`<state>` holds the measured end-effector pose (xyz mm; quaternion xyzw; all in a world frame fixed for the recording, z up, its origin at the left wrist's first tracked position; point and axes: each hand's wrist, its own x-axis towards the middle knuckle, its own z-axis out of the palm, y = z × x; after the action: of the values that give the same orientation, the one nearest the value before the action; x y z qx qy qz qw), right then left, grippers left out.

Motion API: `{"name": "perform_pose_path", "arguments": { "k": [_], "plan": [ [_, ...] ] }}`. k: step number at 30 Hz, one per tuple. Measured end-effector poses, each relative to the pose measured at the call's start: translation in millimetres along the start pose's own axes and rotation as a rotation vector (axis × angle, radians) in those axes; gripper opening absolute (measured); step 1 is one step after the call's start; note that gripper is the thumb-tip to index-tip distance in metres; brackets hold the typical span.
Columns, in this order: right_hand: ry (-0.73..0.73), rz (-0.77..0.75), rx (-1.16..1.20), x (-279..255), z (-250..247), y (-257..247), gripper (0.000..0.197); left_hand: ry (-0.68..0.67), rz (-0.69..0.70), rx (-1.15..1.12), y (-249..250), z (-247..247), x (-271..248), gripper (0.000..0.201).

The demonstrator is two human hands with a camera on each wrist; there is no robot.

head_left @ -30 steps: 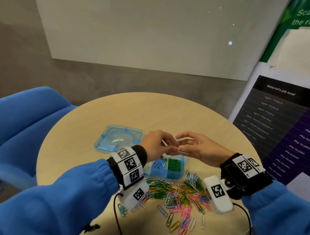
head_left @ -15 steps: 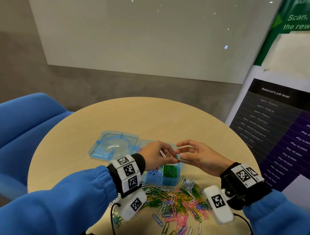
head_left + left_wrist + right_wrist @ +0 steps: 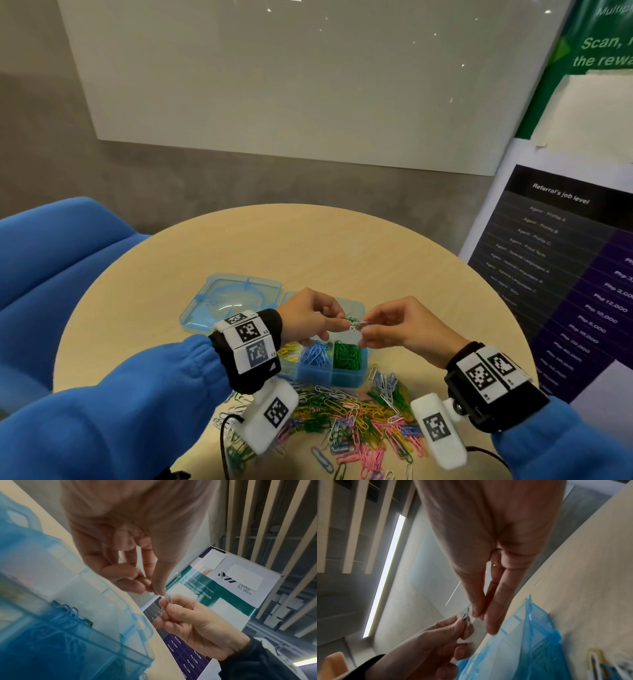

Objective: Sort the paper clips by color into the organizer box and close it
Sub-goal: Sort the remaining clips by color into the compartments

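Both hands meet above the blue organizer box [image 3: 346, 377]. My left hand [image 3: 337, 323] and my right hand [image 3: 364, 330] each pinch an end of a small tangle of paper clips [image 3: 354, 324], green and silver, held in the air. The wrist views show the same tangle of clips [image 3: 167, 598] [image 3: 465, 614] between the fingertips. The box holds yellow clips [image 3: 287, 351], blue clips [image 3: 317, 354] and green clips [image 3: 346, 356] in separate compartments. Its clear blue lid [image 3: 233, 301] lies open, flat on the table to the left.
A pile of mixed coloured paper clips [image 3: 356, 418] lies on the round wooden table [image 3: 308, 246] in front of the box. A blue chair [image 3: 51, 267] stands to the left. A dark poster board [image 3: 565, 274] stands at the right edge.
The hands have drawn closer together over the box, and both now pinch the clip tangle. The head view has tilted down slightly.
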<state>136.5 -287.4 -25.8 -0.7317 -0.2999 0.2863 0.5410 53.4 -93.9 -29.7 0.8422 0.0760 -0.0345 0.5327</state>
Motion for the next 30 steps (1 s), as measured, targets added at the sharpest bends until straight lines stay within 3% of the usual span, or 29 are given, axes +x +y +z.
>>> {"name": "perform_pose_path", "arguments": {
  "k": [5, 10, 15, 20, 22, 24, 27, 28, 30],
  "plan": [
    [0.021, -0.048, -0.192, 1.6, -10.0, 1.9, 0.013, 0.002, -0.046, 0.050, -1.2, -4.3, -1.1, 0.010],
    [0.297, -0.085, -0.349, 20.8, -8.7, 2.0, 0.012, -0.027, 0.032, 0.311, -2.9, 1.0, 2.1, 0.020],
    [0.161, -0.062, -0.689, 26.8, -4.8, -5.9, 0.034, -0.061, 0.040, 0.354, 3.8, -6.4, -13.5, 0.027],
    [0.199, -0.032, -0.824, -8.4, -21.9, -0.3, 0.033, 0.046, 0.028, 0.507, -19.7, -47.6, -59.8, 0.022],
    [0.095, 0.114, -0.907, -28.0, -31.9, 10.8, 0.045, 0.044, -0.065, 0.647, -41.3, -64.6, -82.3, 0.039],
    [-0.066, 0.288, -0.934, -46.5, -37.5, 22.0, 0.070, -0.015, -0.188, 0.785, -63.0, -77.6, -99.8, 0.067],
    [-0.202, 0.345, -0.990, -65.5, -32.5, 26.3, 0.107, -0.148, -0.255, 0.823, -87.1, -82.6, -114.4, 0.110],
    [-0.211, 0.327, -1.000, -68.1, -28.8, 26.4, 0.112, -0.184, -0.243, 0.823, -91.7, -79.9, -116.8, 0.115],
    [-0.222, 0.280, -0.989, -69.4, -19.3, 28.0, 0.111, -0.211, -0.188, 0.818, -95.2, -69.4, -117.5, 0.104]
  ]
}}
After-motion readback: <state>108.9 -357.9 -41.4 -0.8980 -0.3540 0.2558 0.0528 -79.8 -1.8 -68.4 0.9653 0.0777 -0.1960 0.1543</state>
